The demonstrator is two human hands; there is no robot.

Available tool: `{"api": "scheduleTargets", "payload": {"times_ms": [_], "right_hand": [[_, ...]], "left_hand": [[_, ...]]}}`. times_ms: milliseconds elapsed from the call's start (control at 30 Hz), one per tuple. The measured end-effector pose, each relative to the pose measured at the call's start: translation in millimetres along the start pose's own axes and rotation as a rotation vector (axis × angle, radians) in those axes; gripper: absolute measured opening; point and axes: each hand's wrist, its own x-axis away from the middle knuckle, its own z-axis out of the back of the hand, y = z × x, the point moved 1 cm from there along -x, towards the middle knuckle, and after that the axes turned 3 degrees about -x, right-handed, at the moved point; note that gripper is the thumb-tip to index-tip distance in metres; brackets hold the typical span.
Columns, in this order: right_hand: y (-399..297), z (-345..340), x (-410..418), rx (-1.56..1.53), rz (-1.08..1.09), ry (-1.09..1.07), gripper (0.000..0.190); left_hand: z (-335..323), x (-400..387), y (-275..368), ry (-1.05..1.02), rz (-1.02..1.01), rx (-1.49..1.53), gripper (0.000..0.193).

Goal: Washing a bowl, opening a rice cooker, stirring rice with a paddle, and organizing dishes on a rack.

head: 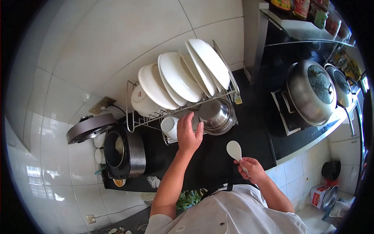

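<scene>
My right hand [250, 169] grips the handle of a white rice paddle [234, 150], its oval head pointing up and away from me. My left hand [188, 133] reaches to the lower tier of a metal dish rack [128, 102], fingers spread, between a white cup [169, 127] and nested stainless steel bowls [217, 115]. Whether its fingertips touch anything cannot be told. White plates [178, 77] stand on edge in the upper tier, beside a white bowl [143, 101]. To the left, a rice cooker [136, 155] has its lid [90, 128] raised and pale contents inside.
At the right, a large lidded steel pot [304, 93] sits on the cooktop [277, 137], with a smaller lidded pan [340, 84] beyond it. Bottles and jars [301, 8] stand on a shelf above. A crumpled white tissue [153, 181] lies by the counter edge; leafy greens [189, 199] are below.
</scene>
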Motion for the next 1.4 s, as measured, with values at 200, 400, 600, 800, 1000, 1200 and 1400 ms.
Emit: {"api": "scheduleTargets", "payload": {"times_ms": [200,400,600,800,1000,1200,1400], "right_hand": [[-1.6,-7.9,-4.9,0.045,0.001,-0.032,0.023],[-2.7,-14.7,-7.5,0.065,-0.017,-0.026,0.023],[2.1,-16.2,-9.4,0.044,-0.034,-0.025,0.024],[4.6,-23.8,-7.1,0.103,-0.023,-0.014,0.025],[8.0,-28.9,-7.1,0.109,-0.045,-0.038,0.025],[9.9,-35.3,-6.0,0.114,-0.049,-0.044,0.025],[14.4,-33.1,-8.1,0.110,-0.042,-0.052,0.025]], "left_hand": [[35.0,-9.6,13.0,0.193,0.008,0.124,0.032],[63.4,-16.1,10.2,0.311,0.079,0.203,0.028],[65.3,-12.1,2.5,0.356,0.153,0.300,0.028],[68.2,-7.7,2.6,0.370,0.190,0.306,0.029],[79.3,-6.3,-2.9,0.398,0.182,0.294,0.030],[100.5,-17.7,-19.3,0.456,0.149,0.192,0.028],[143.7,-66.4,-47.1,0.346,0.058,-0.213,0.045]]}}
